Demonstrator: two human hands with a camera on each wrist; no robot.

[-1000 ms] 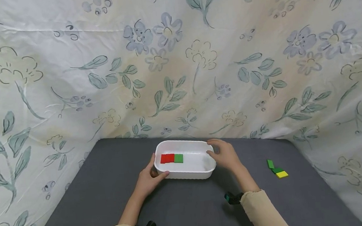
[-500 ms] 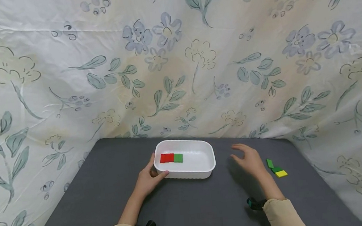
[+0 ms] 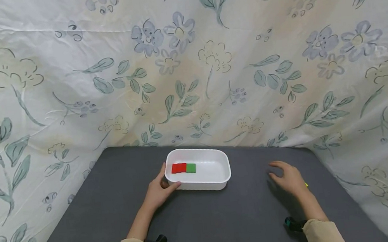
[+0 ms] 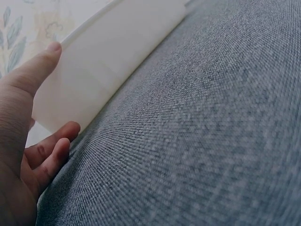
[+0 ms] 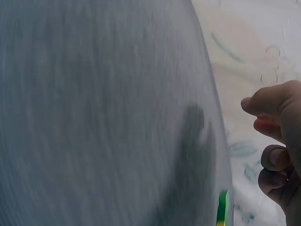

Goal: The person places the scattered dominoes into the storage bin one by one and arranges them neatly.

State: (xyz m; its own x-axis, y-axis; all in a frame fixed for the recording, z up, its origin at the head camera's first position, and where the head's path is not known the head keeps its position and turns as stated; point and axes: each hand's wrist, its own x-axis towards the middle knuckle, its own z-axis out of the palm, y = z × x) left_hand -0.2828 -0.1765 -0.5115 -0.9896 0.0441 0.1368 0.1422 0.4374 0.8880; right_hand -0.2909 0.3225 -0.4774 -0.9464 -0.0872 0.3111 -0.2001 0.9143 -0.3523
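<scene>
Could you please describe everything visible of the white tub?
The white tub is oblong, shallow and open-topped, with a rim and rounded corners; it looks like plastic. It sits upright on the dark grey cloth, its long sides running left to right. Red pieces and a green piece lie flat in it, towards its left end. The left hand holds its near left corner.

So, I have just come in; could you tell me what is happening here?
A person's left hand grips one end of a white tub, in which red tiles and a green tile lie in a row. The right hand hangs above the dark grey cloth, apparently holding nothing, near another green tile and a yellow tile.
</scene>
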